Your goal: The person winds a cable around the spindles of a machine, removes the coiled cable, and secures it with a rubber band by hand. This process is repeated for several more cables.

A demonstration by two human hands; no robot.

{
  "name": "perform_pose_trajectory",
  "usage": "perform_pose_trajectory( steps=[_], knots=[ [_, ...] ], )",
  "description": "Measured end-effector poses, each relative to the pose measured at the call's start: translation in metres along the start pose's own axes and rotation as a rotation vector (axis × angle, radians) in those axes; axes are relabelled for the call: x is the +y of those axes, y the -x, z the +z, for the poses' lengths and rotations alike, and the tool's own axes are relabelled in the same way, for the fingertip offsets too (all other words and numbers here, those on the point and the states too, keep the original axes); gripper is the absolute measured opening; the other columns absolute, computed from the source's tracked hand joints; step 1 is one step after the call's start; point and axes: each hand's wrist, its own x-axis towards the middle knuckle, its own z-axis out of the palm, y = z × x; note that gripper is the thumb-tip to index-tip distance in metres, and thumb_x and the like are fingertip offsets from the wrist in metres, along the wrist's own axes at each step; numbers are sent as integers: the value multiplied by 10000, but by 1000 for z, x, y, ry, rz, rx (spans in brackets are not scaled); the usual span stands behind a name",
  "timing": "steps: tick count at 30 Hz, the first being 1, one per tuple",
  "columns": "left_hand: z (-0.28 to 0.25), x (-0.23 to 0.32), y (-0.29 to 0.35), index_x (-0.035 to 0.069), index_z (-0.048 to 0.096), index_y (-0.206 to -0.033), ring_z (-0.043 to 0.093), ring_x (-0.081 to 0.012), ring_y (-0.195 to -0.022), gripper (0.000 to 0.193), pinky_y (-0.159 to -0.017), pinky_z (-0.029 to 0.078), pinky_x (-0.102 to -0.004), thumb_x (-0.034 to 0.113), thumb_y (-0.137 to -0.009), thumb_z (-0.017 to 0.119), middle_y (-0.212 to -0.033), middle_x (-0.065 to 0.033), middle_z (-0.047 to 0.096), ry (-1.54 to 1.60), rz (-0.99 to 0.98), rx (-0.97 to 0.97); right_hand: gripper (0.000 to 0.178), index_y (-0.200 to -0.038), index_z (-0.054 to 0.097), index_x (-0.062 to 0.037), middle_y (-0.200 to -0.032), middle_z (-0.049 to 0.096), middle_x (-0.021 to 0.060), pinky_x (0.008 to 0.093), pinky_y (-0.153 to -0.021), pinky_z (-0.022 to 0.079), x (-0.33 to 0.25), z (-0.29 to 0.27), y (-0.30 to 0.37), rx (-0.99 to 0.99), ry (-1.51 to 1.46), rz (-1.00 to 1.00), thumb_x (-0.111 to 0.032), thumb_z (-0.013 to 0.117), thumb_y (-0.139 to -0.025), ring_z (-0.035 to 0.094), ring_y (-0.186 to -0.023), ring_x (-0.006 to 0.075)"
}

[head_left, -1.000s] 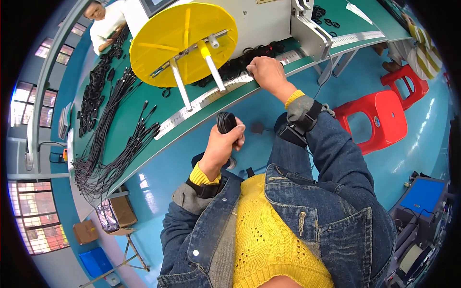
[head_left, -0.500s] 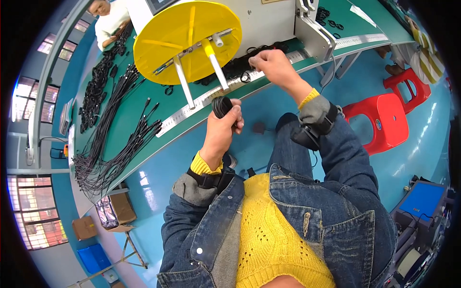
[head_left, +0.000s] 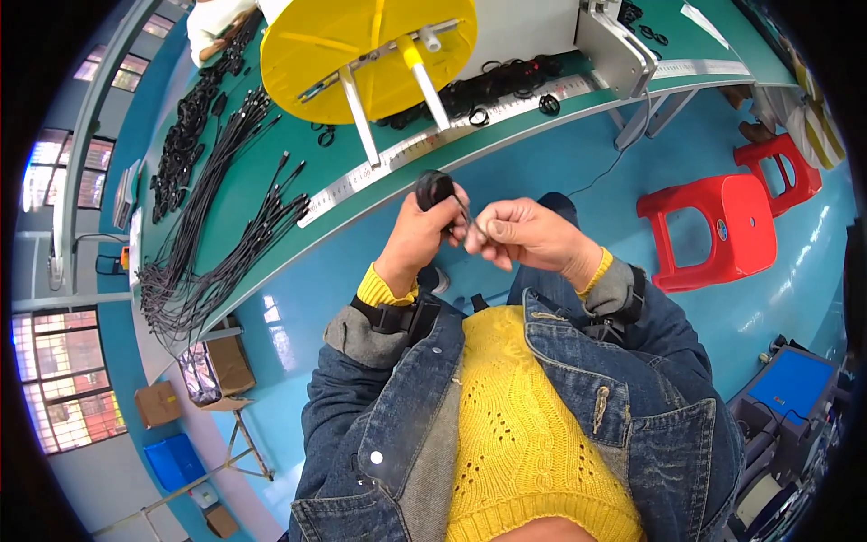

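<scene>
In front of the table edge, my left hand is closed around a coil of black cable that stands out above its fingers. My right hand has come up beside it, thumb and fingertips pinched together at the coil's right side. A thin dark strand shows between the two hands; what exactly the right fingertips pinch is too small to make out. Above both hands, the yellow disc of a machine carries metal pegs, one of them with a yellow sleeve.
Straight black cables lie bunched on the green table at left, beside a heap of black coils. More black loops lie behind the steel ruler. Red stools stand at right. Another person's sleeve shows far left.
My right hand has come from the loops by the machine down and left to the coil in my left hand. The view has shifted slightly.
</scene>
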Motion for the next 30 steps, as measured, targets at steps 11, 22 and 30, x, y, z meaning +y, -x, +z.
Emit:
perform_pose_trajectory(
  steps=[11, 22, 30],
  knots=[
    [7, -13, 24, -13, 540, -909, 487, -93, -479, 153, -410, 391, -208, 90, -799, 569, -649, -40, 540, 24, -422, -311, 304, -1079, 565, -4, -714, 603, 29, 188, -448, 416, -39, -2, -15, -205, 1154, 115, -129, 590, -802, 522, -504, 81],
    [-13, -22, 40, -13, 524, -970, 453, -78, -439, 206, -350, 344, -204, 90, -799, 572, -649, -55, 538, 306, -449, -260, 254, -944, 505, 6, -791, 585, 122, 373, -511, 420, 26, -15, -2, 275, 390, 98, -148, 588, -760, 578, -612, 255],
    [-10, -28, 26, -26, 494, -1118, 562, -134, -513, 310, -439, 450, -209, 115, -848, 548, -828, -121, 617, 321, -398, -404, 151, -879, 475, 37, -708, 558, 225, 476, -578, 416, 21, -18, -11, 7, 1473, -115, -82, 471, -787, 526, -663, 424]
  ],
)
